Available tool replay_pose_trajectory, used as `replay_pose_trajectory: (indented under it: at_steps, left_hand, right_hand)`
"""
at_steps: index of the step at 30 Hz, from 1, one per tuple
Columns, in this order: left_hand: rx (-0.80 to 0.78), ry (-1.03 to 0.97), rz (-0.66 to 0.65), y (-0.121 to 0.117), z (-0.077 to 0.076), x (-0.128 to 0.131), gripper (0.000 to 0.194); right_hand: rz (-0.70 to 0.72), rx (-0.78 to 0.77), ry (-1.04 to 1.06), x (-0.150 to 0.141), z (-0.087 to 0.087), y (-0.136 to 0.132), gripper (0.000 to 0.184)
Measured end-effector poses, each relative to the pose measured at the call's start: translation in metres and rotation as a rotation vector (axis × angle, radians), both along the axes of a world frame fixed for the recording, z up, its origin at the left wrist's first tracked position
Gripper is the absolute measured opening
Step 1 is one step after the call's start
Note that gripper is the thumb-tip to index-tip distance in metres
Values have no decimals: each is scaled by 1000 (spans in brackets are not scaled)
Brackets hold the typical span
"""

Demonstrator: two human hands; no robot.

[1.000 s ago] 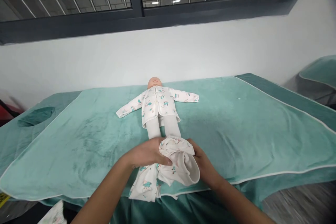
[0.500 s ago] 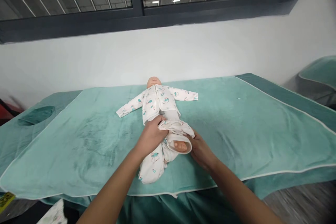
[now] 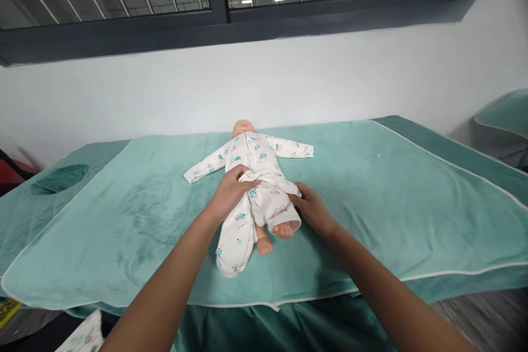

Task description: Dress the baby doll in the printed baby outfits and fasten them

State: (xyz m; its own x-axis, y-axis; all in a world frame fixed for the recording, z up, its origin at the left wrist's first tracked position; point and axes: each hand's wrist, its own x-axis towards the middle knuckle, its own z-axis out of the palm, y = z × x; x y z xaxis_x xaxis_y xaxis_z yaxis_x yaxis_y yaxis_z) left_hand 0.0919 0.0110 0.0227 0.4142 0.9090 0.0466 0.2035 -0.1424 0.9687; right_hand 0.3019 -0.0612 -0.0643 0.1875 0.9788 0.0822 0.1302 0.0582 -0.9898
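A baby doll (image 3: 243, 127) lies on its back, head toward the wall, with its arms spread inside a white printed jacket (image 3: 259, 153). Matching baby trousers (image 3: 274, 203) are bunched over its hips and legs. My left hand (image 3: 231, 190) is closed on the trousers' upper edge at the left side. Opposite it, my right hand (image 3: 309, 206) pinches the fabric at the right side. One foot (image 3: 284, 230) sticks out of the right trouser leg's cuff. The other bare foot (image 3: 264, 246) shows outside the left trouser leg (image 3: 236, 242), which lies flat on the bed.
Green plush covers (image 3: 144, 220) spread over the bed, with an oval hole (image 3: 61, 180) at the left end. Behind stands a white wall (image 3: 165, 91) below a dark window frame (image 3: 264, 25). A patterned cloth (image 3: 84, 335) is at the lower left.
Both hands have moved up toward the doll's waist, drawing the trousers with them. The jacket hem is now covered, and the left-hand foot has come into view.
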Motion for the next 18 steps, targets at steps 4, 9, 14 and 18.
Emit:
replay_pose_trajectory:
  at_steps: [4, 9, 14, 18]
  left_hand:
    - [5, 66, 17, 5, 3, -6, 22]
    - [-245, -139, -142, 18, 8, -36, 29]
    - [-368, -480, -155, 16, 0, -39, 39]
    - [-401, -452, -289, 6, -2, -20, 40]
  right_hand:
    - [-19, -12, -104, 11, -2, 17, 22]
    - [1, 3, -160, 19, 2, 30, 25]
    - [42, 36, -188, 16, 5, 35, 24]
    - [97, 119, -142, 14, 28, 30, 25]
